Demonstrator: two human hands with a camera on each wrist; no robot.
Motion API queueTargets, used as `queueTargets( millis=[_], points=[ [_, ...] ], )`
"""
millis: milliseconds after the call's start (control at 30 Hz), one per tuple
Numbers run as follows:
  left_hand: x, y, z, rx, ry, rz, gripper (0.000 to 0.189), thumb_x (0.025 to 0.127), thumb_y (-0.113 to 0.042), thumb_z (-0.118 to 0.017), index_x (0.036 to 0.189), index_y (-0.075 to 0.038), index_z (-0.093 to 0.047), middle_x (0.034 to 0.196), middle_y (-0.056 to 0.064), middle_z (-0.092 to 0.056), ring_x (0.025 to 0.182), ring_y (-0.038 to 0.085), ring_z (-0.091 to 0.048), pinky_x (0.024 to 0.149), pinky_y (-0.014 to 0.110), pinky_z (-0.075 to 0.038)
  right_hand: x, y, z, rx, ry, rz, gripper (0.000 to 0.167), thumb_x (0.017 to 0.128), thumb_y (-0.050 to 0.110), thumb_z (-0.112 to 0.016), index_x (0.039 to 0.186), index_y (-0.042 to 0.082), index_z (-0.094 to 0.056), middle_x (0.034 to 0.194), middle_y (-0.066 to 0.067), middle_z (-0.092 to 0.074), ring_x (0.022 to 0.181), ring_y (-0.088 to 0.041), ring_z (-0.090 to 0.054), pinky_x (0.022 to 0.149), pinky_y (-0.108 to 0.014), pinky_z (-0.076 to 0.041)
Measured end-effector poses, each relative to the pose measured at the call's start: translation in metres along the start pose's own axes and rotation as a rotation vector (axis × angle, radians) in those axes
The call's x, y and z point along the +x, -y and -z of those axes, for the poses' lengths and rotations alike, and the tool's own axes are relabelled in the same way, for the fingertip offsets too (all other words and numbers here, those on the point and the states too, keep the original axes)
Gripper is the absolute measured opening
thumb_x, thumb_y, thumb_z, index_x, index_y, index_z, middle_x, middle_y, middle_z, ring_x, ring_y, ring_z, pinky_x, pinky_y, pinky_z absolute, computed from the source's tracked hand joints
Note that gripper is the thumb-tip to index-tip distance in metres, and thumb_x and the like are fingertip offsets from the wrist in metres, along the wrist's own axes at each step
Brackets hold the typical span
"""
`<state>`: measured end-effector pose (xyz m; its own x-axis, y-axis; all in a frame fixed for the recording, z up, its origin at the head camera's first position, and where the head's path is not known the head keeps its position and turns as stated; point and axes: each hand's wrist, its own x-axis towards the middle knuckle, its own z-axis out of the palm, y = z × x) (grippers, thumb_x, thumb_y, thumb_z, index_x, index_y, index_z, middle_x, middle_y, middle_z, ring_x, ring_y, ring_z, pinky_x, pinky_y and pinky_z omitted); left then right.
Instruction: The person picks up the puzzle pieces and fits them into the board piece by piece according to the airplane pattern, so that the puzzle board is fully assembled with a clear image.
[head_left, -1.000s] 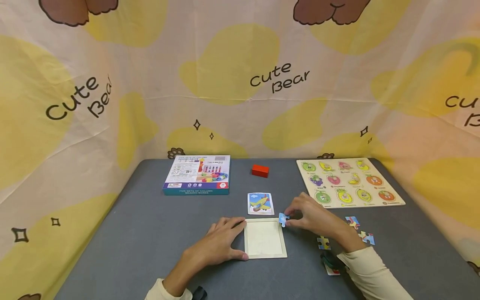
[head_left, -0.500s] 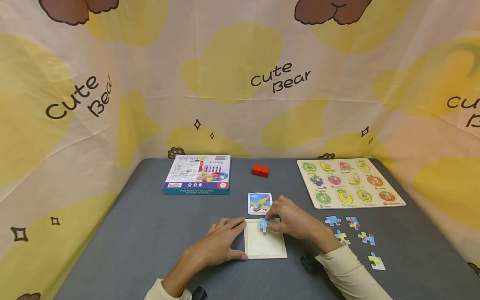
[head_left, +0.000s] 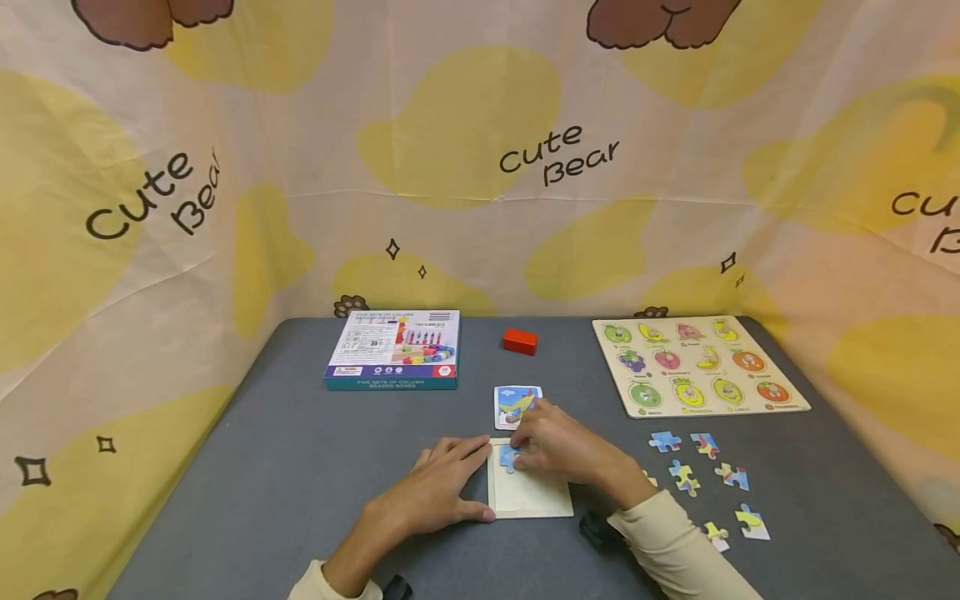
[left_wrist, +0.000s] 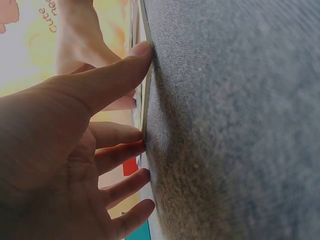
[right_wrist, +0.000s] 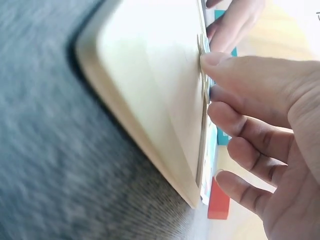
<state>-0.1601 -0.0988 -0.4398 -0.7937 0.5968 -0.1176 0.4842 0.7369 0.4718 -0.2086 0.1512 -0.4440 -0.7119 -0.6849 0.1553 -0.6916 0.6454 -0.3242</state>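
From here, the left hand (head_left: 438,487) blocks the left edge of the frame (head_left: 531,503); the right hand (head_left: 562,448) covers its far right corner. Access is free over its near edge. Puzzle pieces (head_left: 684,477) obstruct the right; a lane separates box (head_left: 392,350) from red block (head_left: 520,342).

Blue puzzle piece (head_left: 509,459) at far-left corner of pale tray (head_left: 528,500)

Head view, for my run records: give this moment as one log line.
left hand: touches left edge of tray; right hand: pinches blue puzzle piece at tray's far-left corner; loose pieces: right of tray
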Motion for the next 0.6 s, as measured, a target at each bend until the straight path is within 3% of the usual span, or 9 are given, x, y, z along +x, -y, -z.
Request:
queueTargets(
  millis=[233,600],
  points=[
    [-0.0005,-0.0003,0.0007,-0.008,0.017,0.008,0.088,0.091,-0.053,-0.08,0.16,-0.009,-0.047,0.167,0.005,-0.042,0.146,0.033,-0.04,0.114,0.063,-0.034,0.0027,0.0023,-0.0051,-0.02,0.004,-0.01,0.018,0.09,0.02,-0.084,0.105,0.01,-0.083,0.109,-0.003,-0.076,0.111,-0.023,-0.064,0.101,-0.045,-0.05],
    [0.0016,0.0014,0.0009,-0.006,0.023,-0.007,0.084,0.093,-0.052,-0.078,0.16,-0.013,-0.048,0.168,0.006,-0.042,0.147,0.034,-0.04,0.113,0.063,-0.034,0.0031,0.0034,-0.0075,-0.024,-0.072,-0.022,0.019,0.089,0.024,-0.087,0.102,0.011,-0.083,0.103,0.0,-0.076,0.103,-0.019,-0.064,0.091,-0.04,-0.053]
  ],
)
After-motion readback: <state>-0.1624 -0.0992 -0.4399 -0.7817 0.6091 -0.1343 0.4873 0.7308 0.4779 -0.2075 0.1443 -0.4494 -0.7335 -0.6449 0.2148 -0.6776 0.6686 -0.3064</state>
